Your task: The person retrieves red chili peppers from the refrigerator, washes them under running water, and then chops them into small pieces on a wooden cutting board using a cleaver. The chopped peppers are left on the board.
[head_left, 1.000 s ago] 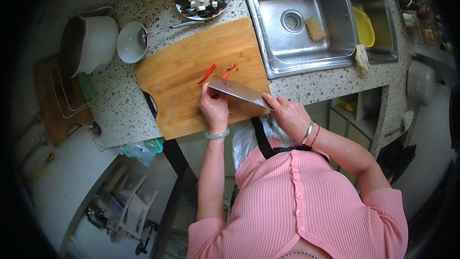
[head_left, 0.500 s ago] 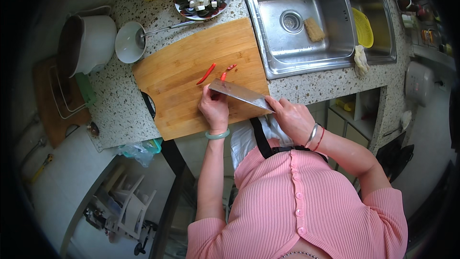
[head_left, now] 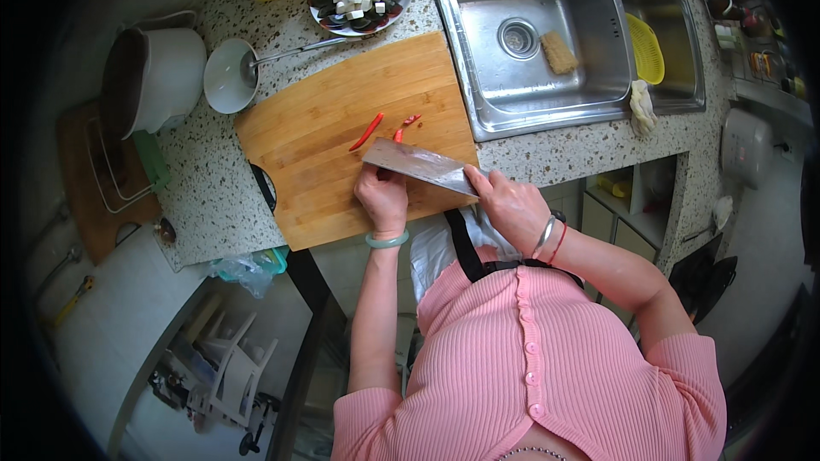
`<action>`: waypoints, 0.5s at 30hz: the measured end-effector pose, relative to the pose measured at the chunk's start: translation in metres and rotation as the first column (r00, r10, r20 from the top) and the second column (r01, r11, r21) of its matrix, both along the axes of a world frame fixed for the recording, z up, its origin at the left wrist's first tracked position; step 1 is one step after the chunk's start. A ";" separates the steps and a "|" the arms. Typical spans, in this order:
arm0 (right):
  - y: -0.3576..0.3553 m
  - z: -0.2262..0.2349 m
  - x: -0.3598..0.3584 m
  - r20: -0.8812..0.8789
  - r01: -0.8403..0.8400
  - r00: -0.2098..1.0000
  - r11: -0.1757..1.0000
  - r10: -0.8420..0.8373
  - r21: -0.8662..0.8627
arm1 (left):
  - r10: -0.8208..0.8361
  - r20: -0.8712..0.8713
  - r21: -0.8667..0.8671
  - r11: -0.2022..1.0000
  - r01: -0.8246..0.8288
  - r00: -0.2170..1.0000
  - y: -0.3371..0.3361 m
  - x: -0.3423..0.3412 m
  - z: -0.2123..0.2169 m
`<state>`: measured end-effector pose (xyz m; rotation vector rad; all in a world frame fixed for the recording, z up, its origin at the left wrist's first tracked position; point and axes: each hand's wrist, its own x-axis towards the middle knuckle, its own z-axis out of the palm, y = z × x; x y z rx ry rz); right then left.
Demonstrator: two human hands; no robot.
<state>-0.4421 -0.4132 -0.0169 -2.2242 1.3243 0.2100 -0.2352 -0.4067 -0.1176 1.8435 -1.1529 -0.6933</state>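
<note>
My right hand [head_left: 512,209] is closed around the handle of a cleaver [head_left: 420,165]. Its broad blade slants left across the wooden cutting board [head_left: 325,119]. My left hand [head_left: 382,201] rests curled on the board beside the blade, fingers bent in. The blade hides its fingertips, so what they grip cannot be made out. Just beyond the blade shows the end of a red chili [head_left: 398,135], its other part covered. A longer red chili [head_left: 366,132] lies to the left. Small cut chili bits [head_left: 412,120] are scattered to the right.
Beyond the board stands a plate [head_left: 408,2] of white cubes and dark pieces. Left of it are a white bowl [head_left: 224,94] with a ladle [head_left: 295,53] and a white pot [head_left: 171,77]. A steel sink [head_left: 487,130] with a sponge [head_left: 559,52] adjoins the board's right side.
The cleaver and my right hand have shifted slightly left and away from my body. My left hand and the chilies stay nearly in place.
</note>
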 end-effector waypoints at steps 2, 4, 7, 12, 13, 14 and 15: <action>-0.001 0.001 0.002 -0.025 -0.002 1.000 1.000 0.002 -0.008 | -0.005 0.008 -0.003 1.000 0.005 1.000 -0.001 0.000 0.001; -0.002 -0.001 0.003 -0.012 0.002 1.000 1.000 -0.003 -0.012 | -0.007 -0.003 -0.005 1.000 0.007 1.000 -0.001 -0.001 0.002; -0.005 -0.002 0.005 -0.004 0.004 1.000 1.000 -0.004 -0.029 | 0.013 -0.042 -0.024 1.000 -0.014 0.999 -0.002 -0.001 0.000; -0.006 -0.008 0.009 0.000 0.009 1.000 0.997 -0.009 -0.072 | -0.001 0.024 0.017 1.000 0.000 1.000 -0.004 -0.002 0.009; -0.007 -0.010 0.009 0.008 0.008 1.000 0.997 -0.007 -0.078 | -0.002 0.020 0.026 1.000 0.001 1.000 -0.005 -0.002 0.011; -0.008 -0.011 0.009 0.016 0.008 1.000 0.996 -0.006 -0.084 | -0.001 0.025 0.013 1.000 0.001 1.000 -0.005 -0.002 0.010; -0.008 -0.013 0.010 0.014 0.008 1.000 0.995 -0.006 -0.096 | 0.000 0.030 0.000 1.000 0.000 1.000 -0.005 -0.002 0.009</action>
